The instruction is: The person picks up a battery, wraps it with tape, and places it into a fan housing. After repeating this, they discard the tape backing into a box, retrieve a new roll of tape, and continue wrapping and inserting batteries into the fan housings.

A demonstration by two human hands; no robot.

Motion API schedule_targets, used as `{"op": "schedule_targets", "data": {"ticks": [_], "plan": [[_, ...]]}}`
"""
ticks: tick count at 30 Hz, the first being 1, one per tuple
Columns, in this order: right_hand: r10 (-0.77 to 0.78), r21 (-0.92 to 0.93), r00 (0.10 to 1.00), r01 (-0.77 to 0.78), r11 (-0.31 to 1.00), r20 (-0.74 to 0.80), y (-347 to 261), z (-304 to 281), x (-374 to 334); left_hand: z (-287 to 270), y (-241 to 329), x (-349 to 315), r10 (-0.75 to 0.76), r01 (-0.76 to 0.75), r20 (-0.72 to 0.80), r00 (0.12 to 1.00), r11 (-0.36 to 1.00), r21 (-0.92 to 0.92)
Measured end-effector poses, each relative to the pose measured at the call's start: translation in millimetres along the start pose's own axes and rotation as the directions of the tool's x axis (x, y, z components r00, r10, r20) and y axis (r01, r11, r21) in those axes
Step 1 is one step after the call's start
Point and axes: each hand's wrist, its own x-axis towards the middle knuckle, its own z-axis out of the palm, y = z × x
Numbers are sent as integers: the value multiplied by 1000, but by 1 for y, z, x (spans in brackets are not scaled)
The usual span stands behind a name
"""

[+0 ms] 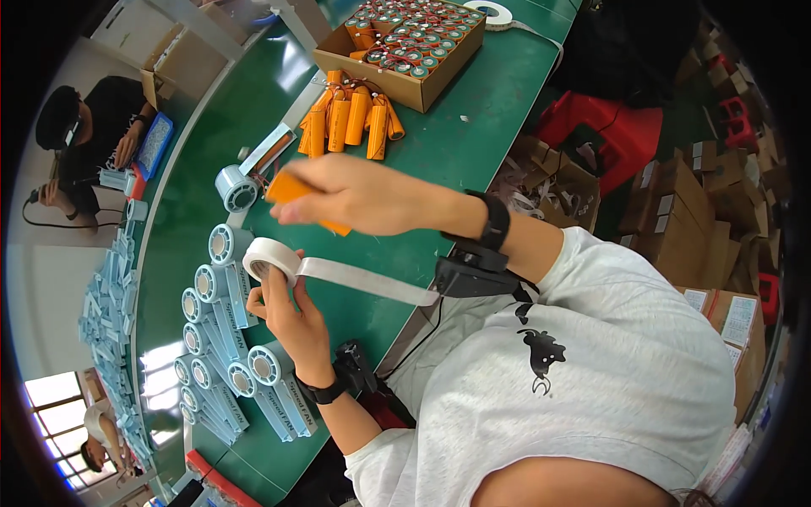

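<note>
My left hand is closed around a roll of white tape, its fingers reaching into the core. From that roll a loose strip of tape runs right toward the table's edge. Just above, my right hand grips an orange battery pack, slightly blurred and partly covered by the fingers. Beyond the right hand lies a light blue handheld fan, its handle apparently uncovered. Several more light blue fans lie in rows left of my left hand.
Loose orange battery packs with wires lie before a cardboard box filled with more. Another tape roll rests at the table's far edge. Across the green table, a heap of light blue parts lies near a seated person.
</note>
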Motion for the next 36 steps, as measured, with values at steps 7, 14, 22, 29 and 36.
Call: {"op": "schedule_targets", "data": {"ticks": [7,14,22,29,36], "plan": [[136,99,985,-146,984,105,28,38,14,-19,-4,6,245,-264,110,963,940,217],[119,436,983,-47,899,-140,38,54,-1,-9,22,9,21,-22,11,1000,997,75],[128,311,990,-103,945,-62,37,41,-14,-18,25,8,225,-245,132,965,956,163],[183,242,977,-205,948,112,29,30,-7,-23,26,21,379,-422,213,901,879,223],[177,624,929,70,778,-326,32,47,-9,4,37,-3,-242,246,47,969,957,-151]]}}
